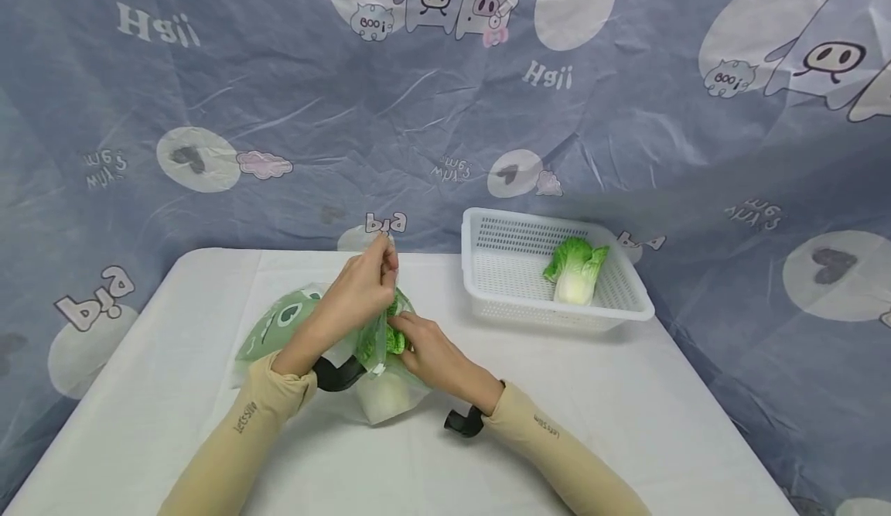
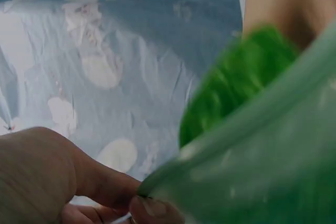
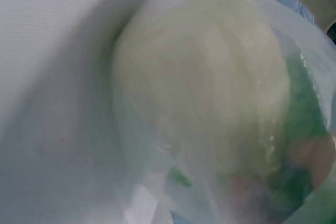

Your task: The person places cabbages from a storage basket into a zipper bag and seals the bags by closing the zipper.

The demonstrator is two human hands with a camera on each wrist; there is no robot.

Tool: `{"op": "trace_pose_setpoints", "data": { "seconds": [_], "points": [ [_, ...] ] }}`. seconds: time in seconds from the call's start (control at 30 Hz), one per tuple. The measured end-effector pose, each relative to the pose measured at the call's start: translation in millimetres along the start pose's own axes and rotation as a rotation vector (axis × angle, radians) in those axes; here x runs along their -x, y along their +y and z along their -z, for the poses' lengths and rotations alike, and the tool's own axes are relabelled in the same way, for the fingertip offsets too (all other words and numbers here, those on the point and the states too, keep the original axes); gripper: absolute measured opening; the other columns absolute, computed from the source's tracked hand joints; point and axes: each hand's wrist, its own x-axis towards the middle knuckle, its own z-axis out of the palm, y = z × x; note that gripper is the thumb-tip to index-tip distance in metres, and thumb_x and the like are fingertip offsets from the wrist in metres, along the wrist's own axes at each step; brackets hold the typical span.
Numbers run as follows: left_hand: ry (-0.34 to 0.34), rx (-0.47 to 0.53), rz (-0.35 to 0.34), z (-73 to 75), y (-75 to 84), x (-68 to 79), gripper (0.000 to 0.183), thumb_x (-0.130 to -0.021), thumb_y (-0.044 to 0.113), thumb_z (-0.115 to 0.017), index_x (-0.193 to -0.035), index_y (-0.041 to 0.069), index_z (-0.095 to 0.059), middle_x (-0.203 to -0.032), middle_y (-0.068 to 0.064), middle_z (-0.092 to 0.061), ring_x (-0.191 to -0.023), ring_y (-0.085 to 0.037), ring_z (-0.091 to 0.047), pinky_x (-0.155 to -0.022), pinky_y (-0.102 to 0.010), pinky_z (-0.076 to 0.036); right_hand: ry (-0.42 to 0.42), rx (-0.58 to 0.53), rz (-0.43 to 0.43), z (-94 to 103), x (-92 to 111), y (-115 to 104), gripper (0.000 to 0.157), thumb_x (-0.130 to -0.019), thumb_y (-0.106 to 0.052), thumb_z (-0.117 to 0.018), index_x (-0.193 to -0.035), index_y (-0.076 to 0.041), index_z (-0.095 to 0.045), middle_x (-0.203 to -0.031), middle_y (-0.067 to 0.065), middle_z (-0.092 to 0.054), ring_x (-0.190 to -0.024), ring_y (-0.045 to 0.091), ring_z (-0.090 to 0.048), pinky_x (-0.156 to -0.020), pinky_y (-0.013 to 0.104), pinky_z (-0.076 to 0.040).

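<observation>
My left hand (image 1: 362, 288) pinches the edge of a translucent green plastic bag (image 1: 278, 330) printed with a cartoon face; the left wrist view shows the thumb and finger on the rim. In the bag lies a Chinese cabbage (image 1: 385, 398), its white base toward me and its green leaves (image 2: 236, 87) at the bag's mouth. Reaching to the mouth from the right, my right hand (image 1: 437, 353) holds the cabbage by its leafy end. The right wrist view shows the pale base (image 3: 199, 82) through the plastic, with fingers (image 3: 315, 158) blurred behind it.
A white perforated basket (image 1: 557, 311) stands at the back right of the white-covered table (image 1: 557, 423). Another Chinese cabbage (image 1: 576, 272) lies inside it. Behind the table hangs a blue-grey printed cloth (image 1: 418, 114).
</observation>
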Motion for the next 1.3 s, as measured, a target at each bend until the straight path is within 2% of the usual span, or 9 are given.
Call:
{"op": "trace_pose_setpoints", "data": {
  "seconds": [0.23, 0.33, 0.43, 0.5, 0.6, 0.7, 0.87, 1.07, 1.3],
  "points": [
    [-0.203, -0.004, -0.112, -16.0, 11.7, 4.8, 0.015, -0.086, -0.002, -0.043, -0.091, 0.012, -0.048, -0.071, 0.001, -0.048, -0.058, -0.011, -0.043, -0.056, -0.025, -0.037, -0.047, -0.108, -0.257, 11.6, -1, 1, 0.017, -0.083, 0.009, -0.057, -0.081, -0.008, -0.054, -0.066, -0.002, -0.048, -0.057, 0.005, -0.042, -0.051, 0.016, -0.034],
    [-0.212, 0.007, -0.089, -11.6, 11.6, 4.7, 0.014, -0.088, -0.001, -0.044, -0.092, 0.011, -0.048, -0.072, 0.000, -0.049, -0.058, -0.011, -0.042, -0.056, -0.025, -0.037, -0.153, -0.165, -0.312, 27.3, -1, 2, 0.005, -0.089, -0.009, -0.064, -0.087, -0.009, -0.060, -0.075, -0.001, -0.064, -0.064, 0.004, -0.057, -0.055, 0.017, -0.045],
    [-0.232, 0.019, -0.065, -3.5, 9.5, 4.6, 0.010, -0.092, 0.004, -0.047, -0.096, 0.013, -0.048, -0.075, 0.000, -0.051, -0.061, -0.011, -0.044, -0.057, -0.025, -0.039, -0.286, -0.247, -0.325, 52.0, 0, 3, 0.015, -0.090, -0.021, -0.067, -0.101, -0.010, -0.064, -0.091, 0.001, -0.072, -0.081, 0.007, -0.067, -0.068, 0.021, -0.053],
    [-0.256, 0.027, -0.060, 1.6, 8.4, 4.9, 0.009, -0.094, 0.007, -0.049, -0.100, 0.013, -0.047, -0.078, 0.000, -0.053, -0.063, -0.011, -0.047, -0.058, -0.026, -0.041, -0.319, -0.283, -0.349, 69.6, 2, 5, 0.018, -0.091, -0.021, -0.066, -0.104, -0.010, -0.066, -0.088, 0.002, -0.073, -0.079, 0.009, -0.069, -0.069, 0.024, -0.055],
    [-0.303, 0.061, -0.070, 7.2, 8.7, 5.9, 0.013, -0.094, 0.007, -0.049, -0.106, 0.011, -0.047, -0.083, -0.002, -0.057, -0.068, -0.012, -0.051, -0.061, -0.028, -0.044, -0.249, -0.290, -0.383, 86.6, 3, 11, 0.020, -0.092, -0.020, -0.065, -0.110, -0.010, -0.066, -0.081, 0.003, -0.071, -0.066, 0.013, -0.068, -0.062, 0.028, -0.055],
    [-0.344, 0.100, -0.103, 9.7, 10.3, 7.2, 0.017, -0.093, 0.004, -0.047, -0.108, 0.010, -0.047, -0.087, -0.006, -0.061, -0.071, -0.013, -0.053, -0.063, -0.028, -0.046, -0.182, -0.248, -0.413, 87.9, 1, 19, 0.021, -0.093, -0.024, -0.065, -0.110, -0.013, -0.065, -0.084, 0.003, -0.068, -0.060, 0.014, -0.065, -0.055, 0.029, -0.054],
    [-0.388, 0.153, -0.138, 11.2, 11.7, 10.1, 0.013, -0.096, 0.007, -0.050, -0.108, 0.012, -0.047, -0.089, -0.005, -0.061, -0.076, -0.014, -0.056, -0.064, -0.028, -0.047, -0.202, -0.265, -0.414, 76.3, -1, 31, 0.014, -0.094, -0.022, -0.064, -0.105, -0.013, -0.066, -0.090, 0.008, -0.070, -0.061, 0.014, -0.066, -0.055, 0.026, -0.054],
    [-0.272, 0.198, -0.077, 24.8, 11.1, 9.6, 0.010, -0.097, 0.013, -0.053, -0.106, 0.012, -0.049, -0.089, -0.003, -0.058, -0.080, -0.016, -0.056, -0.067, -0.031, -0.048, -0.031, -0.439, -0.473, 86.1, 0, 33, 0.013, -0.092, -0.015, -0.065, -0.099, -0.005, -0.066, -0.071, 0.009, -0.069, -0.052, 0.021, -0.064, -0.052, 0.034, -0.056],
    [-0.155, 0.200, -0.036, 44.9, 9.6, 12.7, 0.016, -0.097, 0.020, -0.057, -0.109, 0.013, -0.047, -0.097, -0.003, -0.055, -0.084, -0.018, -0.055, -0.074, -0.032, -0.047, 0.241, -0.699, -0.578, 108.2, 2, 16, 0.022, -0.090, -0.018, -0.069, -0.099, -0.001, -0.058, -0.075, 0.005, -0.070, -0.054, 0.022, -0.064, -0.062, 0.050, -0.057]
  ]
}}
